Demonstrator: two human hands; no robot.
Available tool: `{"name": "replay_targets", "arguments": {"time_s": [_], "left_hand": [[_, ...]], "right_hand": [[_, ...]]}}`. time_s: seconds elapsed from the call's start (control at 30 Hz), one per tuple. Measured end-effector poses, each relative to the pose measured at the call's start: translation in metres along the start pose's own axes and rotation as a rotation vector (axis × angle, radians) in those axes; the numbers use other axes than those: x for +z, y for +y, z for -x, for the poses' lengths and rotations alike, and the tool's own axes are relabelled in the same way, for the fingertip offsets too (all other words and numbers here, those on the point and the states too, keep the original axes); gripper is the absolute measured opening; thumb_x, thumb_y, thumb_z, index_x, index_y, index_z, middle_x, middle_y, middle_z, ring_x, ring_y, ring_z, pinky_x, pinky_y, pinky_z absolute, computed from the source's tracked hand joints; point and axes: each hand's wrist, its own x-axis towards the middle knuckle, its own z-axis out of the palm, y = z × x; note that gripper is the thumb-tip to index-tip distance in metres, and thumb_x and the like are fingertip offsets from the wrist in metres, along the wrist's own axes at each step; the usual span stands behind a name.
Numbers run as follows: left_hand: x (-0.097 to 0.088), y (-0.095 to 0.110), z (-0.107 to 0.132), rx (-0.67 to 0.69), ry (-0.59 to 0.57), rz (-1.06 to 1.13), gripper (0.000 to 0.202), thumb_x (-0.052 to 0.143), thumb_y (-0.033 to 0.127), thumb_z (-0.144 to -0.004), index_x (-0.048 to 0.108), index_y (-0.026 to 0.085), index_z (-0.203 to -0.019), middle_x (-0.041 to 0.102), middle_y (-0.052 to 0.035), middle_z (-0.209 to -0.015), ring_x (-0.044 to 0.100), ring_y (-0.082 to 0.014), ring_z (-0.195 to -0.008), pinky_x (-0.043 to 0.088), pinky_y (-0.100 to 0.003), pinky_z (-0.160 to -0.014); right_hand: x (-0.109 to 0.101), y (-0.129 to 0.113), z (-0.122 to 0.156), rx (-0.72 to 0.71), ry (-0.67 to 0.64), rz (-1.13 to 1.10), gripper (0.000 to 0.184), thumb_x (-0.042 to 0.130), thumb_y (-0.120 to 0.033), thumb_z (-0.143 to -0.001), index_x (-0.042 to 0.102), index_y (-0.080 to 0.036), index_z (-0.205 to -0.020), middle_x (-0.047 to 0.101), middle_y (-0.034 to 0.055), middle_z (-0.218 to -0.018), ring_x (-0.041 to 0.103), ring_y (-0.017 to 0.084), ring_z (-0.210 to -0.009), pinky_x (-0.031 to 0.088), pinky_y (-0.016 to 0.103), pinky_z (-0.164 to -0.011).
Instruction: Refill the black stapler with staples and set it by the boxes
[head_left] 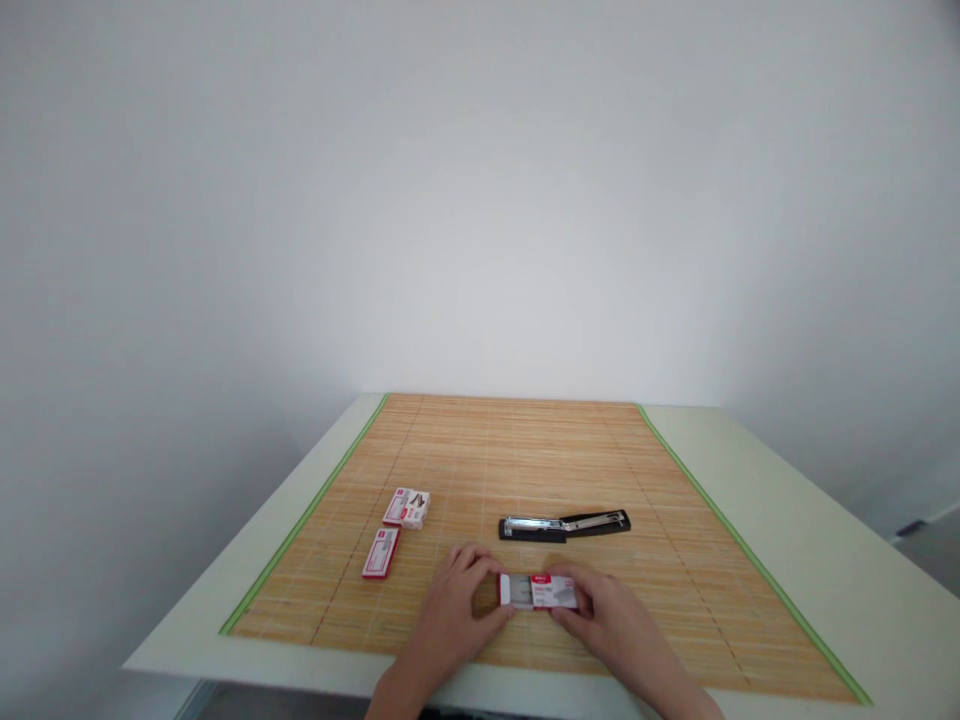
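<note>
Near the front of the mat, a small red and white staple box [553,592] is held between both my hands. Its inner tray [517,590] is slid partly out to the left, with grey contents showing inside. My left hand [452,605] is closed on the tray's left end between thumb and fingers. The printed sleeve's right end is pinched by my right hand [606,612]. Just beyond the box lies a black stapler [564,527], unfolded flat with its metal magazine showing.
To the left lie a white and red box with a stapler picture [407,508] and, nearer, another red and white box [381,553]. The bamboo mat [517,450] with green edges covers much of the white table [720,455]. A white wall [495,200] stands behind.
</note>
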Motion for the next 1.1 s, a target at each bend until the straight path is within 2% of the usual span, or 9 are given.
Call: {"name": "replay_targets", "arguments": {"time_s": [0.1, 0.17, 0.23, 0.37, 0.53, 0.67, 0.8, 0.93, 1.1], "left_hand": [[0.0, -0.001, 0.002, -0.002, 0.012, -0.014, 0.032, 0.078, 0.023, -0.08, 0.069, 0.029, -0.11, 0.064, -0.0022, -0.12, 0.056, -0.0254, -0.115, 0.046, -0.038, -0.101], [0.001, -0.001, 0.002, -0.004, 0.016, -0.018, 0.033, 0.077, 0.024, -0.08, 0.068, 0.029, -0.111, 0.064, -0.0026, -0.12, 0.056, -0.0263, -0.115, 0.045, -0.04, -0.101], [0.002, 0.0, 0.001, -0.005, 0.022, -0.012, 0.033, 0.077, 0.024, -0.079, 0.068, 0.029, -0.11, 0.064, -0.0033, -0.12, 0.056, -0.027, -0.116, 0.045, -0.041, -0.102], [0.001, 0.001, 0.001, 0.002, 0.02, -0.001, 0.034, 0.078, 0.022, -0.079, 0.068, 0.029, -0.111, 0.064, -0.0022, -0.118, 0.056, -0.0258, -0.115, 0.044, -0.04, -0.102], [0.0, 0.002, 0.001, 0.01, 0.029, -0.003, 0.034, 0.079, 0.022, -0.079, 0.069, 0.03, -0.111, 0.065, -0.0013, -0.117, 0.056, -0.025, -0.114, 0.045, -0.038, -0.1], [0.001, 0.002, 0.001, 0.01, 0.034, -0.009, 0.036, 0.08, 0.021, -0.077, 0.07, 0.03, -0.11, 0.065, -0.001, -0.117, 0.056, -0.0255, -0.113, 0.045, -0.038, -0.099], [0.003, -0.001, 0.0, 0.013, 0.032, -0.01, 0.035, 0.081, 0.022, -0.078, 0.07, 0.03, -0.11, 0.065, -0.0022, -0.118, 0.056, -0.0267, -0.114, 0.045, -0.04, -0.1], [0.004, -0.003, 0.0, 0.003, 0.021, -0.002, 0.035, 0.08, 0.024, -0.078, 0.07, 0.03, -0.112, 0.065, -0.0029, -0.119, 0.055, -0.027, -0.116, 0.044, -0.041, -0.102], [0.005, -0.005, 0.0, -0.003, 0.014, 0.01, 0.034, 0.08, 0.028, -0.079, 0.069, 0.031, -0.112, 0.064, -0.0024, -0.119, 0.055, -0.0269, -0.115, 0.044, -0.041, -0.101]], "right_hand": [[-0.01, 0.011, 0.001, 0.023, 0.006, 0.017, 0.041, 0.067, -0.035, -0.082, 0.073, -0.03, -0.122, 0.072, -0.0007, -0.076, 0.065, 0.02, -0.069, 0.04, 0.027, -0.064], [-0.015, 0.01, 0.0, 0.017, 0.021, 0.02, 0.043, 0.068, -0.037, -0.082, 0.072, -0.03, -0.125, 0.072, -0.0007, -0.075, 0.064, 0.02, -0.068, 0.04, 0.027, -0.063], [-0.016, 0.0, -0.003, -0.02, 0.024, 0.029, 0.036, 0.066, -0.038, -0.086, 0.075, -0.031, -0.12, 0.072, -0.0005, -0.074, 0.064, 0.02, -0.067, 0.039, 0.027, -0.062], [-0.009, -0.028, -0.016, -0.138, -0.013, 0.112, 0.02, 0.063, -0.032, -0.09, 0.081, -0.034, -0.099, 0.078, 0.0008, -0.084, 0.07, 0.022, -0.076, 0.041, 0.029, -0.068], [0.006, -0.044, -0.035, -0.237, -0.048, 0.302, 0.023, 0.064, -0.02, -0.084, 0.082, -0.033, -0.088, 0.079, 0.001, -0.08, 0.07, 0.023, -0.076, 0.04, 0.028, -0.067], [0.005, -0.047, -0.04, -0.278, -0.037, 0.296, 0.023, 0.061, -0.017, -0.083, 0.08, -0.029, -0.082, 0.077, 0.0005, -0.075, 0.068, 0.02, -0.072, 0.036, 0.027, -0.063], [0.001, -0.036, -0.034, -0.182, 0.027, 0.099, 0.016, 0.061, -0.027, -0.087, 0.077, -0.026, -0.083, 0.068, -0.0021, -0.066, 0.059, 0.016, -0.061, 0.031, 0.026, -0.058], [0.004, -0.011, -0.022, -0.059, 0.099, -0.09, 0.023, 0.059, -0.037, -0.09, 0.076, -0.022, -0.084, 0.055, -0.0038, -0.059, 0.051, 0.015, -0.057, 0.031, 0.026, -0.056], [0.011, 0.018, -0.008, 0.035, 0.138, -0.146, 0.029, 0.056, -0.043, -0.092, 0.074, -0.02, -0.089, 0.049, -0.0048, -0.058, 0.049, 0.015, -0.057, 0.034, 0.026, -0.057]]}}
